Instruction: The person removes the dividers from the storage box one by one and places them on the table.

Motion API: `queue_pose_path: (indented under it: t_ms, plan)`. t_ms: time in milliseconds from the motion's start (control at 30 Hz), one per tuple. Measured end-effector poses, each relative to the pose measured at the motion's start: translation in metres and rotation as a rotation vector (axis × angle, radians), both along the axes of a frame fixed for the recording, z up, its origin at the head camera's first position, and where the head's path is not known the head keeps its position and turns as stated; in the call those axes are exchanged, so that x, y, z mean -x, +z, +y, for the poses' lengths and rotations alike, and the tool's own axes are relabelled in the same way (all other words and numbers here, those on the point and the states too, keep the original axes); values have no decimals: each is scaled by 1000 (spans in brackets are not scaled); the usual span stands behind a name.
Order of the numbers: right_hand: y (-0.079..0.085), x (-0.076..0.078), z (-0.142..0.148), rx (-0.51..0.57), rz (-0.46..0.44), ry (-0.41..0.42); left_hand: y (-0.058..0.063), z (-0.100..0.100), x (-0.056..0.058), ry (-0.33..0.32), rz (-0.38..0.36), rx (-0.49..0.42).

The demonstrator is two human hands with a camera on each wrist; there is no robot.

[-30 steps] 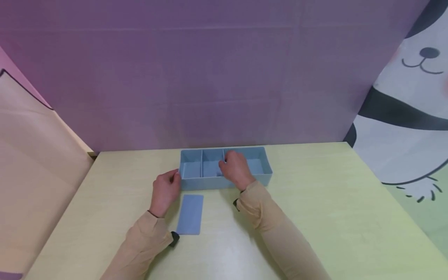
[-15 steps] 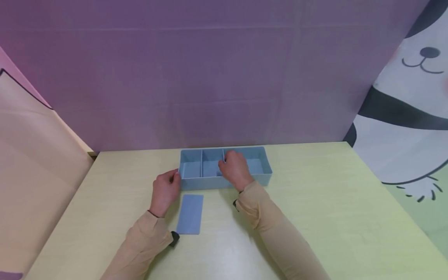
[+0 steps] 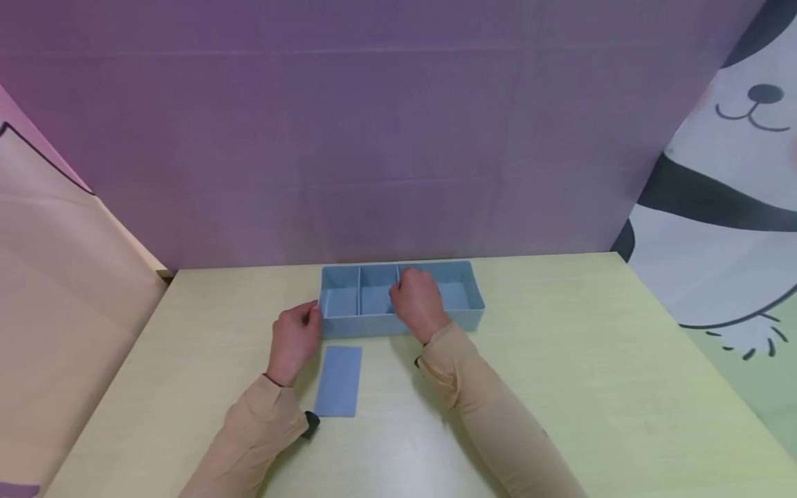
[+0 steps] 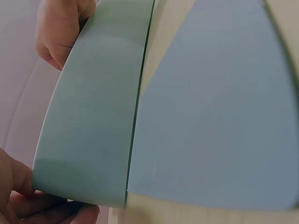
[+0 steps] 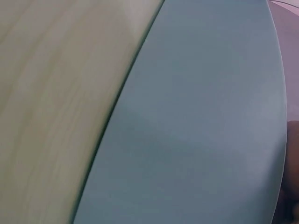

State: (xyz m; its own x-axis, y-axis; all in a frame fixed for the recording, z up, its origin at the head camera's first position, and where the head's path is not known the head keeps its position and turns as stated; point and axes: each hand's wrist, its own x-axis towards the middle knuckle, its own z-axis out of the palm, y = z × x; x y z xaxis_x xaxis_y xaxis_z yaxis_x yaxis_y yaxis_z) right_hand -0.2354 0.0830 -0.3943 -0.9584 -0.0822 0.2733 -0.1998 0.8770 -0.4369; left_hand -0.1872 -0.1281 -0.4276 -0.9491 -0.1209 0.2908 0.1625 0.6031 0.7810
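Note:
A long pale-blue plastic organizer box (image 3: 364, 326) with upright dividers stands on the table. At its left end my left hand (image 3: 294, 344) grips the box; the left wrist view has the thumb at the rim and the fingers (image 4: 84, 215) curled by the end wall. My right hand (image 3: 418, 303) reaches over the front wall, its thumb and fingers curled and pinching the top of the right-hand divider (image 3: 398, 270). The right wrist view mostly holds the box's outer wall (image 5: 196, 112). Most of that divider is hidden behind the right hand.
A flat blue rectangular panel (image 3: 339, 382) lies on the light wooden table (image 3: 598, 373) in front of the box, between the forearms. A purple backdrop (image 3: 398, 138) rises right behind the table's far edge.
The right hand and wrist have turned very slightly over the divider, covering a bit more of the box's front. The left hand, box and flat panel stay where they were.

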Motion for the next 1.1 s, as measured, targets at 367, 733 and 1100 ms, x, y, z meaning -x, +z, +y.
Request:
queue_pose_path:
  t_ms: [367,733,1100]
  plan:
    - [-1,-1,-1,-47,23,-4,2,0,-2,-7,6,-4]
    - [0,-2,-1,-45,35,-9,3,0,-2,-10,-3,-15]
    - [1,-2,0,-57,91,-4,2,0,-2,-13,12,-13]
